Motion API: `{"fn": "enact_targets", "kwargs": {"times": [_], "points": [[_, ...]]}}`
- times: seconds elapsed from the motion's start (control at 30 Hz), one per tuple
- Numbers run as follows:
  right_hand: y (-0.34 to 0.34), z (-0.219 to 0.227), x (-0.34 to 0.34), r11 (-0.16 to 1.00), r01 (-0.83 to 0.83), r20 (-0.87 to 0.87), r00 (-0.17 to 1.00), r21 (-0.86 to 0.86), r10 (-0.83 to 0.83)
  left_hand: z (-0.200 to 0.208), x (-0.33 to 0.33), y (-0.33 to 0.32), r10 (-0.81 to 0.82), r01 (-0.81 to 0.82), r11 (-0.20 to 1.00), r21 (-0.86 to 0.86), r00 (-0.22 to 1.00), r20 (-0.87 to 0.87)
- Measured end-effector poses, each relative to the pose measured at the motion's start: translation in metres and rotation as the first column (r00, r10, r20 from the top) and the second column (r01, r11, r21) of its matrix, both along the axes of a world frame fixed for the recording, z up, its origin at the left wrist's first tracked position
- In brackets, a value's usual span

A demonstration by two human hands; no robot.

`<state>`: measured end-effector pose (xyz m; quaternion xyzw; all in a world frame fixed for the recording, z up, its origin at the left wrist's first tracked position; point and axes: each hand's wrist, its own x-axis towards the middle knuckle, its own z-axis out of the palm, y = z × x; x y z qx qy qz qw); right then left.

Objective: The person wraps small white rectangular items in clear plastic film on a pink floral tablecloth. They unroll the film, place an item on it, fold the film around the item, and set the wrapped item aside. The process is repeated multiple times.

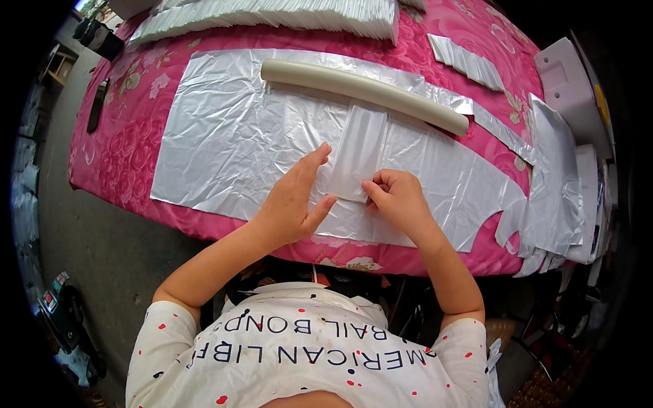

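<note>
A narrow folded piece of translucent white plastic film [360,149] lies on a wide, creased, silvery plastic sheet [211,136] spread over the table. My right hand [401,200] pinches the film's near right corner between thumb and fingers. Just left of the film, my left hand [289,197] is open, thumb and fingers apart, with nothing in it. Beyond both hands a long pale tube [364,87] rests slantwise on the sheet, covering or touching the film's far end.
Pink floral cloth [122,163] covers the table. A long row of folded white pieces [272,22] stands at the back, a smaller stack [466,61] at back right. Plastic sheeting [554,180] hangs at the right edge beside a white foam box [571,85]. A dark flat object [98,105] lies left.
</note>
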<state>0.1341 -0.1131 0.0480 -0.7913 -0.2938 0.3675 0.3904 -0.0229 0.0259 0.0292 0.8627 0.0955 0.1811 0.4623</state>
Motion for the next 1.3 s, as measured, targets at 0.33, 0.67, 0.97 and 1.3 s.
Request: {"fn": "enact_targets", "kwargs": {"times": [0.33, 0.67, 0.97, 1.3], "points": [[0.006, 0.002, 0.007, 0.994, -0.014, -0.106, 0.994, -0.108, 0.002, -0.013, -0.005, -0.029, -0.050, 0.245, 0.806, 0.539, 0.936, -0.350], [-0.009, -0.007, 0.010, 0.893, -0.444, 0.816, 0.540, 0.066, 0.208, -0.007, 0.009, -0.016, -0.055, 0.136, 0.820, 0.557, 0.986, -0.160], [0.002, -0.006, 0.036, 0.804, -0.589, 0.720, 0.594, 0.084, 0.359, -0.010, 0.014, 0.009, -0.214, 0.128, 0.729, 0.672, 0.976, 0.047], [0.005, -0.012, 0.037, 0.814, -0.558, 0.715, 0.635, 0.163, 0.293, -0.006, 0.014, 0.009, -0.259, 0.200, 0.785, 0.586, 0.966, 0.016]]}}
